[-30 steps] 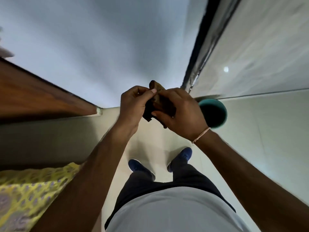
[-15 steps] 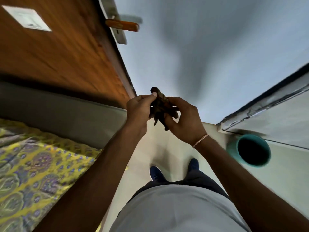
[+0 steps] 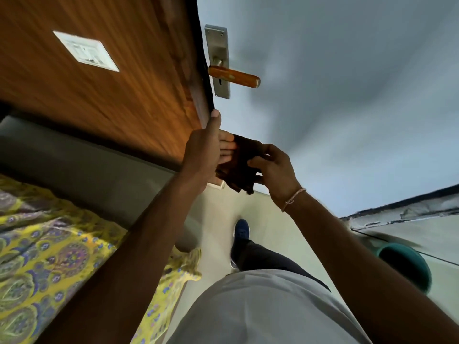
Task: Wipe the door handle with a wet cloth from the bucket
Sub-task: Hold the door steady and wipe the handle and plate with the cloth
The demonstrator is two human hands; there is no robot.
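Note:
A dark brown folded cloth [image 3: 239,165] is held between both hands at chest height. My left hand [image 3: 203,150] lies flat against its left side with the thumb raised to the door edge. My right hand [image 3: 274,170] grips its right side with curled fingers. Above them, an orange wooden door handle [image 3: 233,76] sticks out from a metal plate [image 3: 218,58] on the edge of the brown wooden door [image 3: 111,95]. The cloth is well below the handle and apart from it. The teal bucket [image 3: 407,268] stands on the floor at the lower right.
A bed with a yellow patterned sheet [image 3: 49,256] fills the lower left. A white notice [image 3: 85,50] is stuck on the door. A grey wall [image 3: 335,95] lies ahead. My blue shoe [image 3: 241,232] stands on the pale tiled floor.
The view has swung left and up, bringing the door and handle nearer. The cloth went from a crumpled wad to a flatter fold, and both hands rose toward the door edge.

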